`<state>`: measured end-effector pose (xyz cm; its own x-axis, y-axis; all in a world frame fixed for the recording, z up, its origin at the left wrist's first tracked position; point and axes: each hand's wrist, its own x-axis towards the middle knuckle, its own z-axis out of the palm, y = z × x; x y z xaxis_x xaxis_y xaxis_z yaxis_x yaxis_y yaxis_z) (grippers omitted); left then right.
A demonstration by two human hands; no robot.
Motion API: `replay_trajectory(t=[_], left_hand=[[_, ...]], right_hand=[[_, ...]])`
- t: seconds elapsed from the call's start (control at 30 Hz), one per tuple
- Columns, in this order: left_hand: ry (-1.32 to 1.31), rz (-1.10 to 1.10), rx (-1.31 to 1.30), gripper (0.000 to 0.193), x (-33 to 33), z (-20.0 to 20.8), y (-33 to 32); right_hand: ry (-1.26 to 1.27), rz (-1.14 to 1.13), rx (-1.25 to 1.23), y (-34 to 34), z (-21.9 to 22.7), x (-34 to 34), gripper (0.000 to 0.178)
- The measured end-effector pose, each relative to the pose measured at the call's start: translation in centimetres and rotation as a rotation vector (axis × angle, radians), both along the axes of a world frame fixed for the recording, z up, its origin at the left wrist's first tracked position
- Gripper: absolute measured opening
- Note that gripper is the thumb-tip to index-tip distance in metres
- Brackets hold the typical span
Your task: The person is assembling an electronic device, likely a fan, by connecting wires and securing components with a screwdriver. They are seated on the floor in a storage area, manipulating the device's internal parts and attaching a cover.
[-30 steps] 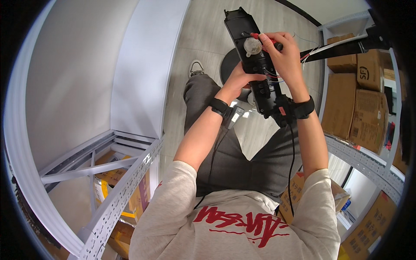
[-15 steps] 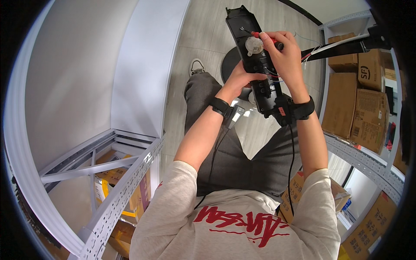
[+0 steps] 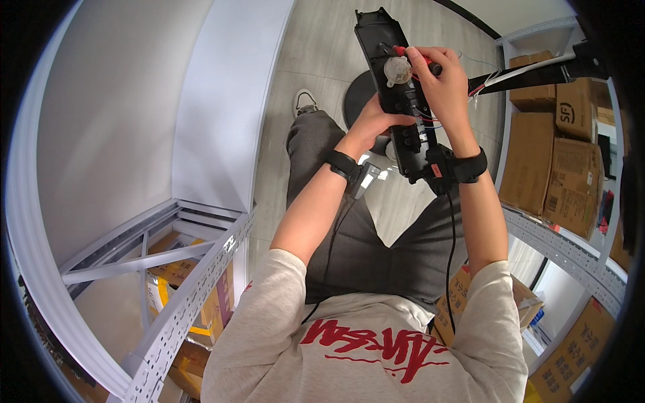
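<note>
A long black plastic housing (image 3: 377, 33) with open, wired insides slants across the upper middle of the head view. My left hand (image 3: 371, 124) is closed on its left edge, thumb lying over the inner side. In my right hand (image 3: 442, 79) is a red and black screwdriver (image 3: 400, 50), gripped between thumb and fingers. Its tip is down at the housing's inner face, just beyond a clear round plastic part (image 3: 397, 70). Thin red and pale wires (image 3: 424, 115) run out beneath my right wrist. Fine detail at the tip is too small to make out.
At right, a black pole (image 3: 527, 75) with white cable reaches toward my right hand. Cardboard boxes (image 3: 527, 161) fill metal shelving on that side. A round black base (image 3: 356, 101) stands on the floor. A white panel (image 3: 222, 101) and metal rack (image 3: 181, 295) are at left.
The housing has shifted slightly right and tilted a little. The screwdriver tip, earlier visible above the housing, has come down against its inner face. Both hands keep their grips.
</note>
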<state>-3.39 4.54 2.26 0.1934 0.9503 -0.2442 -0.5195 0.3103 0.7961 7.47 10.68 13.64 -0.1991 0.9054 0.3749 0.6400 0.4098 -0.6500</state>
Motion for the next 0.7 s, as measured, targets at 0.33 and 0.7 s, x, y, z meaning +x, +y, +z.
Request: replay_trajectory(t=[0.33,0.7], left_hand=[[0.104,0.169,0.188,0.083,0.1,-1.1,0.7],[0.058,0.195,0.240,0.109,0.0,-0.6,1.0]], right_hand=[[0.188,0.018,-0.032,-2.1,1.6,1.5,0.022],[0.324,0.008,-0.225,-8.1,2.4,7.2,0.019]])
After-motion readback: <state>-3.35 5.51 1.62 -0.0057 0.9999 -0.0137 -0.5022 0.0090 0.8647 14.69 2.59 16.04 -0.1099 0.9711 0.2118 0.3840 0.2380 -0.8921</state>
